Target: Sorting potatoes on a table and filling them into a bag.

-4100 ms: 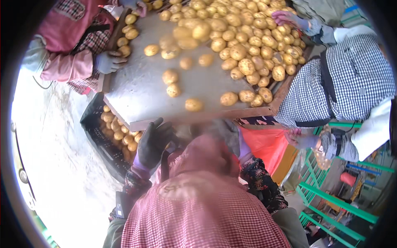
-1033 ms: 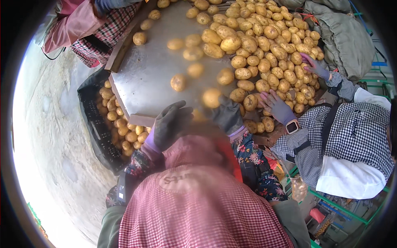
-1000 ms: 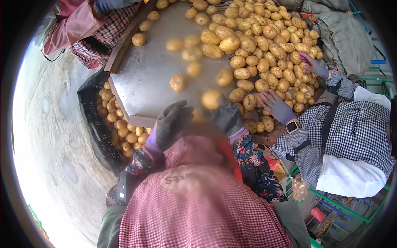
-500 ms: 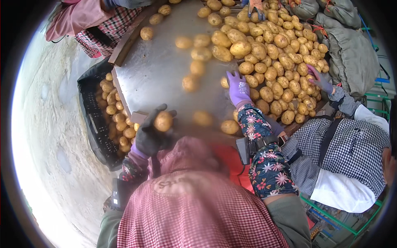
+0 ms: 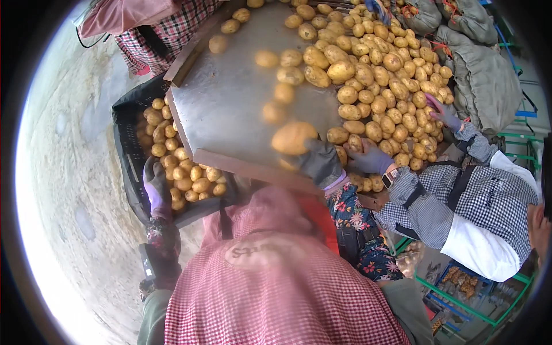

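My right hand [image 5: 320, 165], in a dark grey glove, grips a large potato [image 5: 293, 138] above the near part of the metal table [image 5: 224, 123]. My left hand [image 5: 154, 183], in a purple and dark glove, is at the left side of the black crate [image 5: 129, 167], its fingers stretched inward. A potato [image 5: 158, 150] lies right by its fingertips, among several others in the crate. Blurred potatoes [image 5: 275, 112] lie on the bare metal, left of the big potato heap [image 5: 391, 86].
A co-worker in a checked top [image 5: 489, 190] stands at the right, one gloved hand [image 5: 374, 159] at the heap's near edge, close to my right hand. Another person [image 5: 161, 34] is at the far left. Filled sacks [image 5: 483, 86] stand behind the heap. A raised edge [image 5: 253, 169] borders the table.
My left hand has moved from above the table down to the crate, and its potato is no longer in it. My right hand has drawn back from the heap and now holds a large potato.
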`<state>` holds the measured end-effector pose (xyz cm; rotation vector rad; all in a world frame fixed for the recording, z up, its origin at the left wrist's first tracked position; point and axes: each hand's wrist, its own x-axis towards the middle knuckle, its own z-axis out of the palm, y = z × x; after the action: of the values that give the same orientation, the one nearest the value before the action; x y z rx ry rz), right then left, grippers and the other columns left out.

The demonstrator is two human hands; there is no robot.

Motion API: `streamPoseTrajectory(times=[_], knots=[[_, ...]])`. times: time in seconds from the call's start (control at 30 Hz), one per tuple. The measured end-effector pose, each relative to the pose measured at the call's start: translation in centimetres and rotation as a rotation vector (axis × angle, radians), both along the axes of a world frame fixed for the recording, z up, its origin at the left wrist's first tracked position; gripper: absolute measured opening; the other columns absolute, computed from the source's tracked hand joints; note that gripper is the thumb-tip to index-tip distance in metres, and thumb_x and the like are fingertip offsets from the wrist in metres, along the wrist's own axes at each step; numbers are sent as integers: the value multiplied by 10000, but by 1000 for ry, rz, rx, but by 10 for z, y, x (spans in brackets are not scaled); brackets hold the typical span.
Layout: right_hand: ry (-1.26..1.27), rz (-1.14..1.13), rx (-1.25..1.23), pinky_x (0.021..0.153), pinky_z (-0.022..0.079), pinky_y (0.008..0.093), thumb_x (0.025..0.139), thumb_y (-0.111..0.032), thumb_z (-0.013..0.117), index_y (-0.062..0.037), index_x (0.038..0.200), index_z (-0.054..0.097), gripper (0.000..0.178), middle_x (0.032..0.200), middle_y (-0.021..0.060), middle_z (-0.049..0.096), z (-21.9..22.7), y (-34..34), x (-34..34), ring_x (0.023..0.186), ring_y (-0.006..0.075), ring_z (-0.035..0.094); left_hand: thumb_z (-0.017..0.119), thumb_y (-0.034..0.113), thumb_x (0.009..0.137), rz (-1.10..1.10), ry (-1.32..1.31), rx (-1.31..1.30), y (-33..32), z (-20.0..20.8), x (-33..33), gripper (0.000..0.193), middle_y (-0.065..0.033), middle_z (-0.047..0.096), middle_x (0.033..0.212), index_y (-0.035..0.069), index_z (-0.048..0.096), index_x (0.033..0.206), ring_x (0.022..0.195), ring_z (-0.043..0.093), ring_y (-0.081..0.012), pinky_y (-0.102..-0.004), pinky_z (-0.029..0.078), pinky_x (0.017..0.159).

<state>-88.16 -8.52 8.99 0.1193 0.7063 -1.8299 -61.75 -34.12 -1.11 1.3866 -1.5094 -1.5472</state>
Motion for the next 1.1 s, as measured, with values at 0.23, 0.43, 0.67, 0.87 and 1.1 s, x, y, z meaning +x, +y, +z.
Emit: streamPoseTrajectory(times=[0.23,0.43,0.67,0.87,1.1], knots=[[185,131,-30,902,429,384,862,-231,480,-81,1297,320,488,1190,107,464,18,-6,28,1087,240,475,638,115,732,-785,111,-815,100,128,-102,460,-210,509,1127,-32,479,1138,1049,496,-357,-387,414,871],[522,88,147,817,458,339,898,-383,413,-54,1271,355,500,1136,108,514,46,2,47,990,219,526,603,212,814,-811,206,-304,134,107,-134,592,-160,445,1213,11,328,1299,1086,479,-258,-355,416,904],[818,42,540,674,481,257,907,-373,432,-25,1189,461,449,960,89,612,31,28,37,765,159,604,499,401,865,-717,988,1560,124,106,-131,599,-160,401,1284,58,299,1313,1111,481,-261,-347,445,895],[1089,-221,668,702,472,244,872,-220,535,6,1134,501,347,951,79,603,37,14,45,824,103,553,495,463,845,-815,1092,1395,131,95,-130,642,-155,435,1257,61,298,1305,1081,503,-276,-374,477,861],[1123,-121,648,742,458,241,875,-202,524,4,1115,510,317,952,77,591,71,-20,72,844,107,541,483,480,840,-1086,685,258,132,72,-112,631,-153,476,1183,78,318,1298,1005,536,-276,-373,504,803]])
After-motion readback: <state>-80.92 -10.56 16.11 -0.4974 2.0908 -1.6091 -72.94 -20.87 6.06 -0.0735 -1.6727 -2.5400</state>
